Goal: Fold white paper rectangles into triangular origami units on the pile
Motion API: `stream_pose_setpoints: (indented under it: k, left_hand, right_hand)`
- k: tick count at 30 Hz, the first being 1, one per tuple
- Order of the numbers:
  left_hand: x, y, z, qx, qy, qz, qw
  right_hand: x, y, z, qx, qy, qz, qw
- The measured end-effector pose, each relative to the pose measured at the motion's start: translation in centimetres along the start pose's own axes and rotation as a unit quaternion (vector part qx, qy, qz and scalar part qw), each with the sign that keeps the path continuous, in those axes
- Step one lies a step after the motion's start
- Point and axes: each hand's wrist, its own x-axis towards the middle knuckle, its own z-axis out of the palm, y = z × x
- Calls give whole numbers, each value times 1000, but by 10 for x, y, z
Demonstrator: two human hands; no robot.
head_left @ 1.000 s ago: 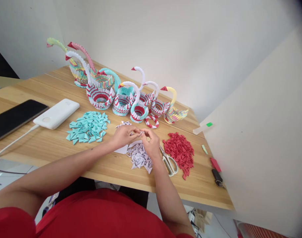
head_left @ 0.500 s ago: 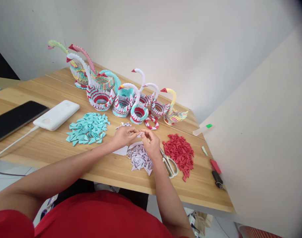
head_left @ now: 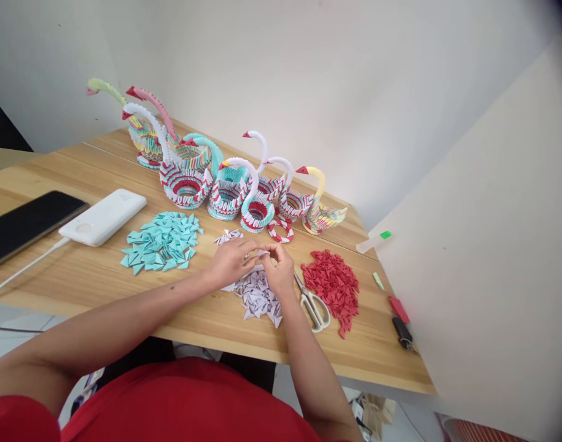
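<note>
A small piece of white paper (head_left: 263, 252) is pinched between my two hands, mostly covered by the fingers. My left hand (head_left: 233, 261) grips it from the left side, and my right hand (head_left: 279, 270) from the right. Just below them lies a heap of folded pale lilac-white paper triangles (head_left: 259, 299). A smaller cluster of the same pieces (head_left: 228, 236) sits beyond my left hand. White paper on the table is partly hidden under my left hand. Beside my right wrist are scissors (head_left: 314, 307) with pale handles.
Turquoise triangles (head_left: 163, 241) are piled at left, red ones (head_left: 332, 284) at right. Several paper swans (head_left: 187, 184) stand behind, with a red-and-white ring (head_left: 281, 231) before them. A white power bank (head_left: 104, 216) with a cable and a black phone (head_left: 29, 226) lie left; a black key fob (head_left: 403, 333) lies right.
My left hand has turned so that its back faces up more and covers more of the white paper on the table. The small piece stays between both hands. The view has shifted slightly.
</note>
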Motion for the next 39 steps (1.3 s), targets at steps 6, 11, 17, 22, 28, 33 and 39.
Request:
stream_pose_setpoints:
  k: [6, 11, 17, 22, 28, 33, 39]
  left_hand:
    - [-1, 2, 0, 16, -14, -51, 998]
    - [4, 1, -6, -104, -8, -112, 988]
    - [10, 2, -9, -211, -16, -149, 966]
    - [7, -1, -6, -158, -20, -126, 979]
    - [6, -4, -5, -116, -14, -102, 988]
    - [4, -2, -5, -94, 10, -72, 993]
    - [3, 4, -7, -17, 21, -8, 1000]
  right_hand:
    - [-2, -7, 3, 0, -29, -15, 999]
    - [1, -2, -2, 122, -90, 41, 988]
    - [3, 5, -4, 156, -91, 69, 981]
    - [2, 6, -3, 130, -99, 52, 985]
    - [2, 0, -8, 41, -92, -1, 995]
    - [4, -2, -11, -20, -59, -57, 996]
    - [4, 6, -8, 15, -18, -15, 1000]
